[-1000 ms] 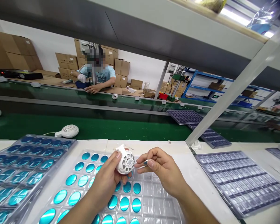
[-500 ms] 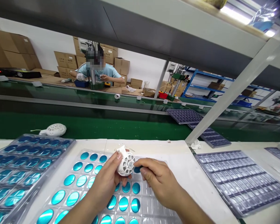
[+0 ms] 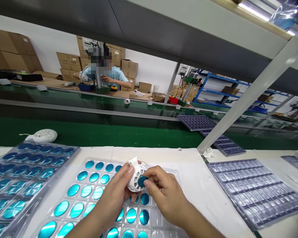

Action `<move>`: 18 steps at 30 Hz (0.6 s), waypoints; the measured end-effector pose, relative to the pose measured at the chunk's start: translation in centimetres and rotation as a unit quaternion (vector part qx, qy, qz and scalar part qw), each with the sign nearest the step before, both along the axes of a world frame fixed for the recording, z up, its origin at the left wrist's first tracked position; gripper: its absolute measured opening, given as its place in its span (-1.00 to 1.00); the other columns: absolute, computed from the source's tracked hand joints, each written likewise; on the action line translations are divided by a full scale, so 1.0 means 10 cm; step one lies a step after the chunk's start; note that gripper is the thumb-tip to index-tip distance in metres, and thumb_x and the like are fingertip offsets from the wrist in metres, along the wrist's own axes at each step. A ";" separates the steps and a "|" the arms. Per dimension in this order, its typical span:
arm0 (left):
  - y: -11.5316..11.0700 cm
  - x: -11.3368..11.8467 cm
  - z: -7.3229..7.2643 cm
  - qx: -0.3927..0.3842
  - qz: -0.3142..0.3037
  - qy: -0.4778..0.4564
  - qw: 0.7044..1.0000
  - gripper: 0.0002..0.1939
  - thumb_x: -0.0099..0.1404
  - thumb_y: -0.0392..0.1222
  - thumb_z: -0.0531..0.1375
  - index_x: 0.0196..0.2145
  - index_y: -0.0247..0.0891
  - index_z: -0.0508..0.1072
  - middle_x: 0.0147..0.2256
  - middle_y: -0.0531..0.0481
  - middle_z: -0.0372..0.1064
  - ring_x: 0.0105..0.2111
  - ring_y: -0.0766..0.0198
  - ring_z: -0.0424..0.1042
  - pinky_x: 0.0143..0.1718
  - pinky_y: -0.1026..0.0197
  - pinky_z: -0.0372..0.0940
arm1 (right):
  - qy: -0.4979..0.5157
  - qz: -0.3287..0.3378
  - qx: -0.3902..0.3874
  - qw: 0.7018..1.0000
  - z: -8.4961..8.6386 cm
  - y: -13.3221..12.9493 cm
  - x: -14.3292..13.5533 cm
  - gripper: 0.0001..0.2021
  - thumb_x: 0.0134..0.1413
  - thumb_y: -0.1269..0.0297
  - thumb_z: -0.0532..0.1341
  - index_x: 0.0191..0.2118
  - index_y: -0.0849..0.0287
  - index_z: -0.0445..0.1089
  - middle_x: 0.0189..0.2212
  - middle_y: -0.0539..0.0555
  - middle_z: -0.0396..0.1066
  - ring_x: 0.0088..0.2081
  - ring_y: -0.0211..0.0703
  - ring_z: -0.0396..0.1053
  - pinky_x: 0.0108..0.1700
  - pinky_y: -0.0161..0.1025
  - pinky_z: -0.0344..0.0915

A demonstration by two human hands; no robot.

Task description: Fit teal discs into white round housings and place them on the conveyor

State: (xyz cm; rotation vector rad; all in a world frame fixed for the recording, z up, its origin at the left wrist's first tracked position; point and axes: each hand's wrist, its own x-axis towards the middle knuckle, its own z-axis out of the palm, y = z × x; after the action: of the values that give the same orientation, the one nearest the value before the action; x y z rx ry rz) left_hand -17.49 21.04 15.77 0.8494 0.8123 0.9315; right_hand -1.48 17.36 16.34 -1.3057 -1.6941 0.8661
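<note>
We've got the left grip [image 3: 115, 190] clasped around a white vented housing [image 3: 132, 183], held above the disc tray [image 3: 155, 215] on the white table [image 3: 193, 195]. Right grip [image 3: 165, 195] pinches a blue disc [image 3: 141, 181] at the housing's vented face; contact there, we can't tell. Another white housing [image 3: 45, 135] lies on the green surface [image 3: 101, 134], back left.

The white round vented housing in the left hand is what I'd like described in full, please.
The white round vented housing looks like plastic, with slots ringing its face and a short stem pointing up. The left hand grips it above the clear plastic tray, its face turned rightward. The right hand holds a dark blue disc at that face; contact is unclear.
</note>
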 end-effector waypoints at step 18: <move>-0.32 -0.04 0.01 -0.018 -0.051 -0.014 0.998 -0.09 0.05 0.28 0.32 0.20 -0.18 0.11 -0.60 0.10 0.36 -0.70 0.40 0.13 -0.60 0.31 0.02 | 0.421 0.122 -0.119 0.891 -0.21 -0.08 -0.34 -0.27 -0.02 -0.15 0.35 0.21 0.00 0.16 -0.42 -0.03 0.36 -0.64 -0.29 0.29 -0.58 -0.33 0.28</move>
State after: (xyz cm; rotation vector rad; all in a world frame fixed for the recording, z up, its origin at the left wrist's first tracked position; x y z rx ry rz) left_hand -17.91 17.89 15.91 0.8377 0.7530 0.8337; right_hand -4.85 16.59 14.20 -0.6712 -1.0695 1.5519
